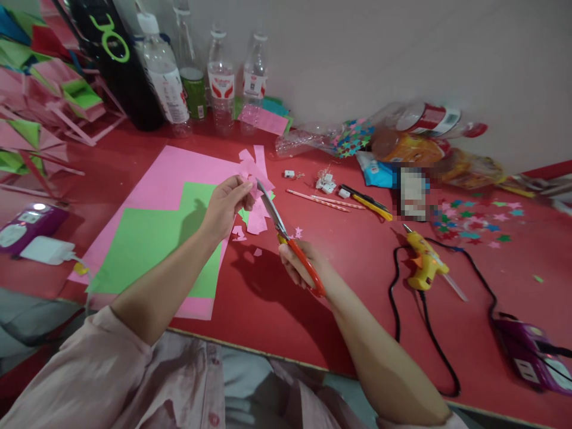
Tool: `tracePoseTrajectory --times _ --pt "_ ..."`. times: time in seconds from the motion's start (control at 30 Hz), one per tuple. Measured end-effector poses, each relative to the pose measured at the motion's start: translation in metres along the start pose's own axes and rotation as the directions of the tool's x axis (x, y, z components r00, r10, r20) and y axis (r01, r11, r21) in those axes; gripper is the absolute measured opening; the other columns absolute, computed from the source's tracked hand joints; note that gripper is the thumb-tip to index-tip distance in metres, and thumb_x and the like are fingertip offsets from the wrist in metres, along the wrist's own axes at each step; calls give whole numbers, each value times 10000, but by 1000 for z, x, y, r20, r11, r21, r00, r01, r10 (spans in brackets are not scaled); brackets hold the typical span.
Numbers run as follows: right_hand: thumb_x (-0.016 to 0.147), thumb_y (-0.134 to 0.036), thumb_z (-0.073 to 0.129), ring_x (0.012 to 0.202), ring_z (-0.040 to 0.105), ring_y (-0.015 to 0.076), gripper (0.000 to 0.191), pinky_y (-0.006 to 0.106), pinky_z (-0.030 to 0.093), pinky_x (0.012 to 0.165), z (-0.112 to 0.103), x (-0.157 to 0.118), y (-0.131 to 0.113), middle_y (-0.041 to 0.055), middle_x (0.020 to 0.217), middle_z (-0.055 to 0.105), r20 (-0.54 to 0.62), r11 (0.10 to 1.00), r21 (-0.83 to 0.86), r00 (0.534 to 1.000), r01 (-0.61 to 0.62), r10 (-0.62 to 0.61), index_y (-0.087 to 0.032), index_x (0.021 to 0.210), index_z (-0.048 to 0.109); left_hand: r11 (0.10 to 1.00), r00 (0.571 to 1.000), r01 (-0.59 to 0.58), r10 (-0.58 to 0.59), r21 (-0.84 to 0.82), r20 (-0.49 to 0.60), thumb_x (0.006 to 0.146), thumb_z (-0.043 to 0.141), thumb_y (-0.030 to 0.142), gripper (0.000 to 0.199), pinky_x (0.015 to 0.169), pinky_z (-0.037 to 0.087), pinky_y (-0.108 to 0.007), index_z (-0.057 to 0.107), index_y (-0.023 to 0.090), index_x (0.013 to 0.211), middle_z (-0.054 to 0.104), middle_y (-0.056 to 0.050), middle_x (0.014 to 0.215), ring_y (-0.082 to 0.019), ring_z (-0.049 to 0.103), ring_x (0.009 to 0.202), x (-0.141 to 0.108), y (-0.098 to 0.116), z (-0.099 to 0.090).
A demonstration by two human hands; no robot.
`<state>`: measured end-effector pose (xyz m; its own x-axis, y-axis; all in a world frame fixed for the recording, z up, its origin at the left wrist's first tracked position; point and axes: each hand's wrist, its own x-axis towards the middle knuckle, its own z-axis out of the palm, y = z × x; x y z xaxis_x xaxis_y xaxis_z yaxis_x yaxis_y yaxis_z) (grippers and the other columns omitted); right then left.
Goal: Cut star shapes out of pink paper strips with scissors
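My left hand (229, 205) pinches a small piece of pink paper (250, 183) above a pile of pink scraps (258, 220). In my right hand (300, 265) are the orange-handled scissors (307, 265). Their blades point up and left, with the tips at the pink piece; whether the blades are parted is too small to tell. Under my left forearm lie a green sheet (152, 238) and a larger pink sheet (161, 173). Small pink cutouts (298, 232) rest near the scissors.
Plastic bottles (221, 89) and a black flask (120, 65) stand at the back. Pink paper models (58, 95) fill the left. On the right of the red table (339, 316) are a yellow glue gun (424, 259), its black cord, colored stars (473, 220) and a purple box (531, 351).
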<state>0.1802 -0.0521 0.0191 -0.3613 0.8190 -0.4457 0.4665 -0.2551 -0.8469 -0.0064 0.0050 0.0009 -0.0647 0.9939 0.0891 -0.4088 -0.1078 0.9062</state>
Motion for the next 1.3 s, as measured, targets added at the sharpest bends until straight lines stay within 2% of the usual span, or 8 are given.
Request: tracePoseTrajectory --times 0.13,0.37,0.5,0.7,0.87,1.3 --pt "813 -595 477 272 335 57 427 175 269 310 2 0 0 -81 349 410 -42 1000 16 999 9 -9 -220 628 392 998 996 34 -38 46 79 732 648 252 117 496 414 -203 581 173 678 592 29 550 -51 508 474 -1 -2 1" --pt "805 -602 478 264 351 61 424 172 274 304 1 4 6 -78 346 431 -20 1000 29 1000 2 -1 -212 646 427 998 998 46 -47 -31 -34 730 632 204 129 547 459 -191 513 185 686 609 45 598 -49 550 515 0 0 0" --pt "804 -597 483 263 344 58 421 173 279 307 1 4 7 -81 346 423 -21 999 27 1000 20 -19 -214 642 418 996 999 32 -35 -82 -27 771 579 178 77 546 456 -174 526 184 717 591 44 609 -39 545 527 2 0 -1" --pt "801 -621 475 273 359 59 439 175 284 309 -3 4 6 -75 368 439 39 1000 -3 999 -22 22 -208 658 442 999 999 -25 26 40 -35 791 523 142 108 491 406 -161 510 179 690 547 49 567 -31 504 490 2 3 -2" --pt "802 -637 468 292 374 63 448 182 294 322 -7 3 6 -73 385 441 68 1000 -26 998 -3 5 -207 676 445 990 998 -64 66 123 -15 784 531 140 122 493 413 -163 511 177 669 537 50 556 -31 506 492 4 5 -4" --pt "806 -667 458 309 367 56 482 188 308 353 -11 0 5 -73 387 429 85 997 -61 996 37 -32 -208 662 424 975 998 -58 58 215 9 767 531 124 118 461 401 -167 506 174 664 522 61 515 -28 489 439 7 8 -7"
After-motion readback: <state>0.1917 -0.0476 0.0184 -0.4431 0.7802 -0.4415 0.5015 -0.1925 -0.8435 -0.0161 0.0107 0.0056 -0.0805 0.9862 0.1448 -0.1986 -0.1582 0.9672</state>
